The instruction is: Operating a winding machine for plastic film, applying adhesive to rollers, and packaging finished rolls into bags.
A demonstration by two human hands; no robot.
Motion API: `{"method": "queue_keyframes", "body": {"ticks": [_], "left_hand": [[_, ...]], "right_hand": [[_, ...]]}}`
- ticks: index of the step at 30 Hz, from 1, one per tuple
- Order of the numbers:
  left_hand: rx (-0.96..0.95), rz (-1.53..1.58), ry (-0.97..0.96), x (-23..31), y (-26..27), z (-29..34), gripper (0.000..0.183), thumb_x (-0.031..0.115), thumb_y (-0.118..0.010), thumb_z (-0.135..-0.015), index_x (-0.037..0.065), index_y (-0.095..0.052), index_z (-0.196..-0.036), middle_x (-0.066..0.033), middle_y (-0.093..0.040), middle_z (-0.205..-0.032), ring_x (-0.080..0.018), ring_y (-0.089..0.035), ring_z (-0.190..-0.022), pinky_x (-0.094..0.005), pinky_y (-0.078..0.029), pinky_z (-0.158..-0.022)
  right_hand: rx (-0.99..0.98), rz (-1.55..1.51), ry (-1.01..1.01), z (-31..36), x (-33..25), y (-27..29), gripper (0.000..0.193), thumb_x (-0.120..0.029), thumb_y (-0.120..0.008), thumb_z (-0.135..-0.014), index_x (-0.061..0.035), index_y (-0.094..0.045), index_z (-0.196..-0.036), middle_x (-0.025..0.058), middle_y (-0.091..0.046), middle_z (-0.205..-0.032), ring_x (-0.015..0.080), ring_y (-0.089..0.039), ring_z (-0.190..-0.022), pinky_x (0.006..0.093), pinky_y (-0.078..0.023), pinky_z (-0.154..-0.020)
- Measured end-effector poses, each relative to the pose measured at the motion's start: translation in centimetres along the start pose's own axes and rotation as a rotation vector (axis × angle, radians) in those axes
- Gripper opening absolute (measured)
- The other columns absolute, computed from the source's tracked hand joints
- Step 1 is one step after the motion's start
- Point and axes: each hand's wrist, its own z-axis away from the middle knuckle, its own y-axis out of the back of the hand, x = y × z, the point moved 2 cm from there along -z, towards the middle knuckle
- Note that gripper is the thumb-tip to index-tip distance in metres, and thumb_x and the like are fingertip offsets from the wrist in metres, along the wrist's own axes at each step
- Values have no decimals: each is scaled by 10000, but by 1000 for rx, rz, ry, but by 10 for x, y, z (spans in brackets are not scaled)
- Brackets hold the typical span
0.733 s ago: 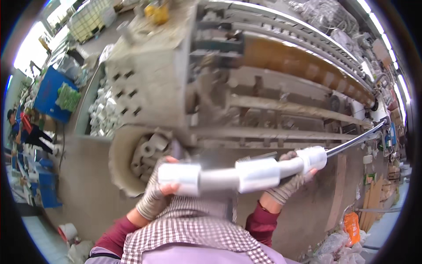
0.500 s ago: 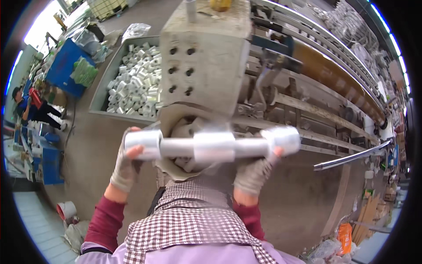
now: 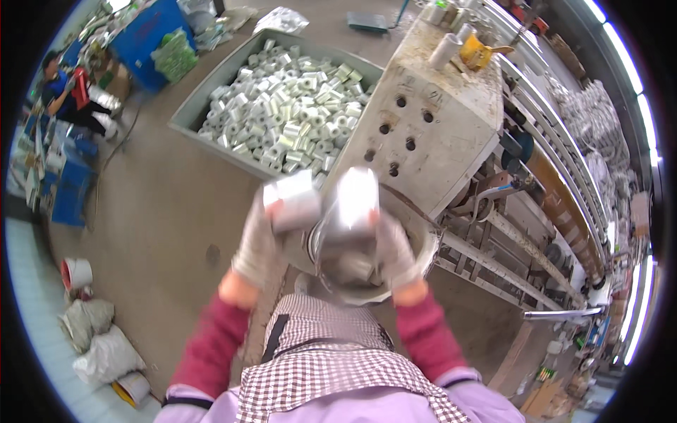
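Note:
My left hand (image 3: pixel 257 243), in a pale work glove with bare fingertips, grips a silvery white roll (image 3: pixel 295 200) of film or tape. Motion blurs it, and I cannot tell whether it is one roll or two side by side. My gloved right hand (image 3: pixel 396 252) is closed on another shiny white roll (image 3: pixel 357 200), held tilted a little to the right of the first. Both rolls are above and beside the near wall of a round pale drum (image 3: pixel 427 255). Inside the drum lie blurred grey-white pieces, partly hidden by my hands.
A large grey bin (image 3: pixel 192 106) heaped with small white rolls stands ahead to the left. At the right is a machine with a worn white control box (image 3: pixel 423 113) and long rails. A person (image 3: pixel 74 95) holding something red stands far left. White sacks (image 3: pixel 109 359) lie lower left.
The long bar with rolls along it is no longer in my hands; each hand now holds rolls separately, closer together. My view has turned left, showing more of the bin.

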Motion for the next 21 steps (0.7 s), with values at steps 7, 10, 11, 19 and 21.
{"method": "queue_keyframes", "body": {"ticks": [7,10,11,19,21], "left_hand": [[115,-358,-377,78,3,-53,616,367,-579,-881,68,-349,-1367,-101,-415,-1332,-228,-499,-1087,-360,-458,-917],[130,-448,-308,27,43,42,546,310,-615,-869,51,-433,-1314,-41,-535,-1197,-161,-526,-1061,-340,-446,-915],[185,-276,-238,-2,77,81,547,306,-617,-869,39,-436,-1311,-61,-542,-1203,-170,-522,-1089,-342,-439,-919],[1272,-630,423,-247,167,491,455,407,-603,-840,64,-565,-1136,-103,-633,-963,-191,-579,-868,-320,-463,-770],[1414,-547,423,-295,152,568,455,400,-604,-840,55,-564,-1134,-95,-634,-970,-191,-578,-872,-323,-460,-778]], "right_hand": [[-201,-176,45,-96,-76,-38,462,-346,-527,-909,-28,-466,-1239,112,-565,-1147,226,-565,-1023,372,-451,-878],[-301,-215,-8,-52,-37,-39,460,-328,-537,-907,-17,-472,-1240,99,-588,-1077,200,-587,-952,335,-463,-810],[-347,-146,-56,-28,-18,-40,476,-348,-518,-912,-5,-473,-1240,91,-596,-1062,190,-588,-945,328,-462,-802],[-665,247,-630,142,113,-45,471,-373,-606,-851,-58,-510,-1186,94,-606,-1030,214,-597,-889,343,-487,-769],[-811,362,-765,177,144,-67,413,-288,-602,-864,-24,-516,-1170,108,-615,-1003,207,-614,-842,347,-511,-731]]}}
